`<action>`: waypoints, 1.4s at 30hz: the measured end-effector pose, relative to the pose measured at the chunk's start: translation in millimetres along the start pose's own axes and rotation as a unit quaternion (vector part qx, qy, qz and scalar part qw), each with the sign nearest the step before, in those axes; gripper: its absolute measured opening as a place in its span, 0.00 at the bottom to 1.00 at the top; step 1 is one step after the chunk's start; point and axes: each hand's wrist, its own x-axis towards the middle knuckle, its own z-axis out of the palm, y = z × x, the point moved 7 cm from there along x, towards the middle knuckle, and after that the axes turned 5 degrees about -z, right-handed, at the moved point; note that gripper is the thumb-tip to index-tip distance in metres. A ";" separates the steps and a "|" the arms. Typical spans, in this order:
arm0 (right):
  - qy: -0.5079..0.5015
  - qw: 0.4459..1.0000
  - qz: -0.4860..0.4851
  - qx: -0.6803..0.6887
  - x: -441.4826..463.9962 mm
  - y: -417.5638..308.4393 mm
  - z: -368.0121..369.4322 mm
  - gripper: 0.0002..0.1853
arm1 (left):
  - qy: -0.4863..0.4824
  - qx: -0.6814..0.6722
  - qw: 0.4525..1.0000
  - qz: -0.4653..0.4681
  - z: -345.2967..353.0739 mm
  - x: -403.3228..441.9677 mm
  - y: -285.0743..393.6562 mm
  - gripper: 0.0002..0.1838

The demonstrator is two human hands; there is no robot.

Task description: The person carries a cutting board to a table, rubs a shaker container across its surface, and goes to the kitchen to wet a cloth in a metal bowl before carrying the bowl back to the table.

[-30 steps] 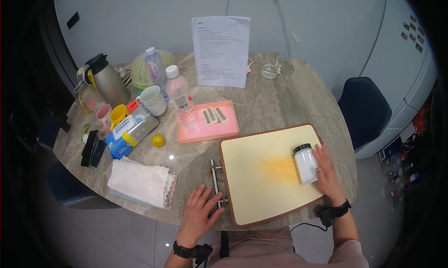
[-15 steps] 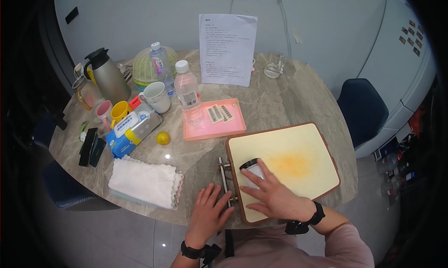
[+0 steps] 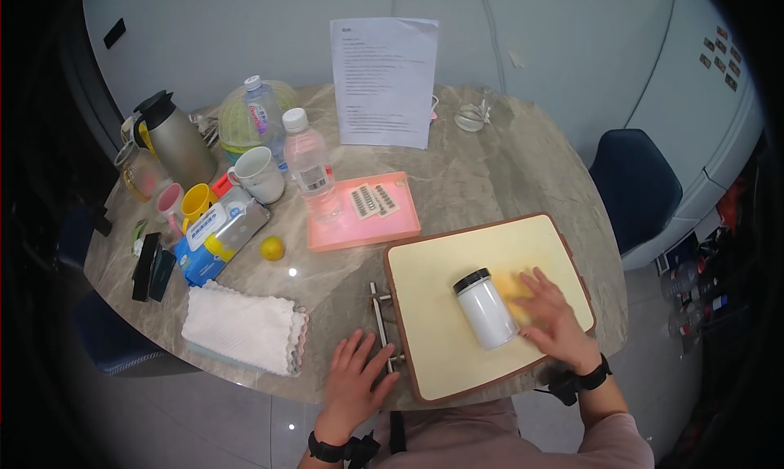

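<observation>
Controlling the jar point(image 3: 487, 312), lying on the board point(image 3: 433, 261), likely wants light, even pressure; right hand point(image 3: 558, 323), fingers wide, is just beside it; left hand point(image 3: 351, 386), fingers spread, rests by the handle point(image 3: 380, 320).

White jar point(image 3: 490, 312) lying on cream board point(image 3: 429, 281); right hand point(image 3: 557, 320) beside.

Marbled table point(image 3: 506, 175) | on it: towel point(image 3: 241, 328) | fruit point(image 3: 272, 248) | pink tray point(image 3: 371, 232) | cream board point(image 3: 429, 265)

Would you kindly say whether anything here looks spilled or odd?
Yes: a yellowish patch marks the otherwise plain cream board, partly hidden by the right hand; its cause is unclear. The jar lies on its side.
</observation>
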 end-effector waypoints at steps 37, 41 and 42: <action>-0.109 0.972 -0.196 -0.064 26.4 -77.9 39.6 0.29 | -0.006 -0.005 1.000 0.010 1.7 -2.5 -2.8 0.27; -0.050 0.985 -0.158 -0.044 2.9 -42.7 10.1 0.25 | -0.009 0.000 1.000 0.005 1.8 -2.3 -3.2 0.26; -0.034 0.989 -0.142 -0.029 -3.9 -31.6 2.2 0.25 | -0.011 0.000 1.000 0.003 1.6 -1.9 -3.0 0.26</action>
